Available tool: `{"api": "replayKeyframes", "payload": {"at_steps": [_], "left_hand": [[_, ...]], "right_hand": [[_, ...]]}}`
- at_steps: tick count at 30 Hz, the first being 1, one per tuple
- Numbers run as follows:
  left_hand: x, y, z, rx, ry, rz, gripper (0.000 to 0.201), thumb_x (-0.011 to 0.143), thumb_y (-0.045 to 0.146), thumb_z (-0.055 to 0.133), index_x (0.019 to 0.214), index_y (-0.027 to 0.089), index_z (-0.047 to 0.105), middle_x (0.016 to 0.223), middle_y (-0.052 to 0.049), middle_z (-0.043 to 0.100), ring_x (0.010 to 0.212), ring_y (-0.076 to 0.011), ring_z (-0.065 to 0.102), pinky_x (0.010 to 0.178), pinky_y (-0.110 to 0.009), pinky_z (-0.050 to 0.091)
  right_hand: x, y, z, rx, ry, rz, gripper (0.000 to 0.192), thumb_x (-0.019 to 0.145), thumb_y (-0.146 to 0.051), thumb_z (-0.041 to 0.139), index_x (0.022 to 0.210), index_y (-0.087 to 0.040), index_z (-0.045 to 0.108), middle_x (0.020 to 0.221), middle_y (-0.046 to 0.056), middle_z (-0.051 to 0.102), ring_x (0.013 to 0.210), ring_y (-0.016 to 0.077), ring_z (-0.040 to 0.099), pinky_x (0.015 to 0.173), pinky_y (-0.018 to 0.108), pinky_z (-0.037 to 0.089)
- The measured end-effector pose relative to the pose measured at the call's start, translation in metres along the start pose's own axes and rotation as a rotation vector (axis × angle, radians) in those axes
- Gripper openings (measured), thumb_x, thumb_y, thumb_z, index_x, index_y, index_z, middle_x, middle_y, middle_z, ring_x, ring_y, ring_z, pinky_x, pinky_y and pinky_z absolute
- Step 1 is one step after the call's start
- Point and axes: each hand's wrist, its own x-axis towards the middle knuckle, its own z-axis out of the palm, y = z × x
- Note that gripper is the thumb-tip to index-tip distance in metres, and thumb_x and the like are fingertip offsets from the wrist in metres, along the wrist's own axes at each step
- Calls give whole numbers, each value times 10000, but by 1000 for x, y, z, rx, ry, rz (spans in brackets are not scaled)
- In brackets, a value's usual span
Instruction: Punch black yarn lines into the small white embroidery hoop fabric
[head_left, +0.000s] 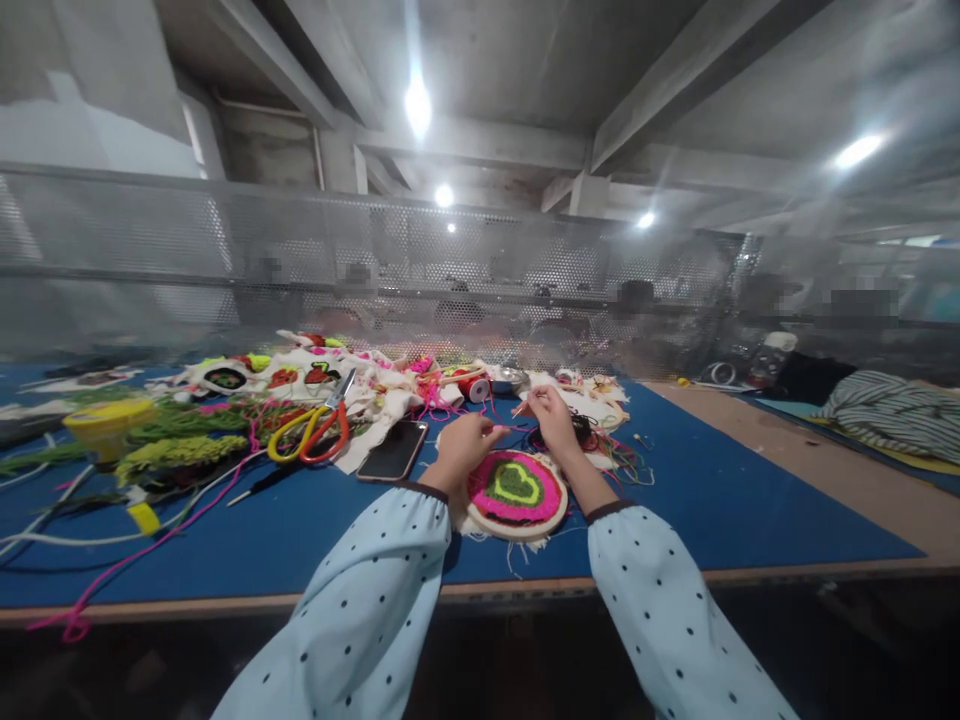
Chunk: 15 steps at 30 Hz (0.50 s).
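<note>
Left hand (466,447) just above embroidery hoop (517,494)

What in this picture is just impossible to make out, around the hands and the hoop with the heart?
All in the head view:
- What the left hand and right hand pinch: only thin pink yarn shows; any needle is too small.
- The embroidery hoop: its left edge is covered by the left wrist.
- People behind the mesh screen: blurred, veiled by the mesh.
- The phone: screen dark, nothing readable.
</note>
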Motion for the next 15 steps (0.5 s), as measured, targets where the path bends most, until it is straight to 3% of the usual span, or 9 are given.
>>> {"api": "replayKeyframes", "payload": {"at_steps": [3, 6, 15], "left_hand": [[0, 1, -2, -53, -1, -14, 423, 713, 566, 520, 579, 175, 613, 637, -90, 604, 681, -206, 533, 569, -254, 277], [-1, 3, -3, -96, -5, -13, 414, 697, 559, 542, 556, 176, 608, 610, -84, 595, 669, -203, 531, 567, -250, 279], [-1, -3, 2, 30, 0, 114, 415, 759, 524, 497, 578, 175, 630, 611, -83, 593, 580, -175, 514, 528, -238, 264]], "right_hand": [[-6, 4, -7, -41, -74, 13, 218, 746, -401, 540, 792, -237, 404, 604, -59, 584, 580, 144, 614, 666, 317, 516], [-9, 4, -17, -81, -27, 37, 222, 755, -401, 534, 784, -234, 391, 620, -63, 574, 537, 124, 593, 599, 288, 515], [-9, 1, -17, -119, -48, 35, 254, 740, -429, 540, 802, -226, 400, 647, -56, 569, 518, 107, 579, 556, 260, 521]]}}
